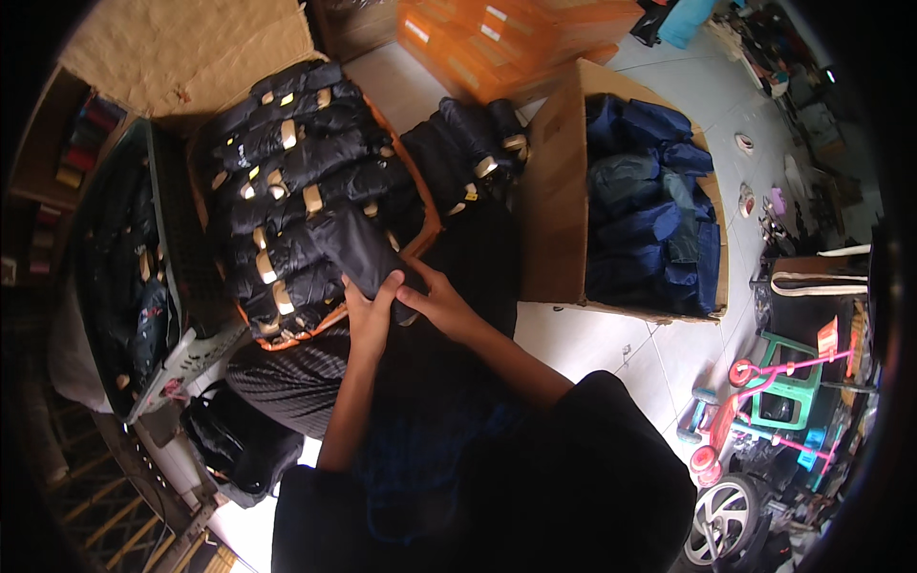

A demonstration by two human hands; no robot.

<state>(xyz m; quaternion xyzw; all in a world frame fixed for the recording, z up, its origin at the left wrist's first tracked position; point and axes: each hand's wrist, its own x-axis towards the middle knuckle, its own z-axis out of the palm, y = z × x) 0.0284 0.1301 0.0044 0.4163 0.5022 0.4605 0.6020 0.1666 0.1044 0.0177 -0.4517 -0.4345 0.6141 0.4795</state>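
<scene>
Two hands close on one dark fabric bundle: the left hand grips its near end, thumb on top, and the right hand holds that same end from the right. It slants far and left over the near right part of the packed black bundles; whether its far end rests on them, I cannot tell. With both grips at one end, the far end could sag and knock its neighbours askew, or smooth fabric might slip.
</scene>
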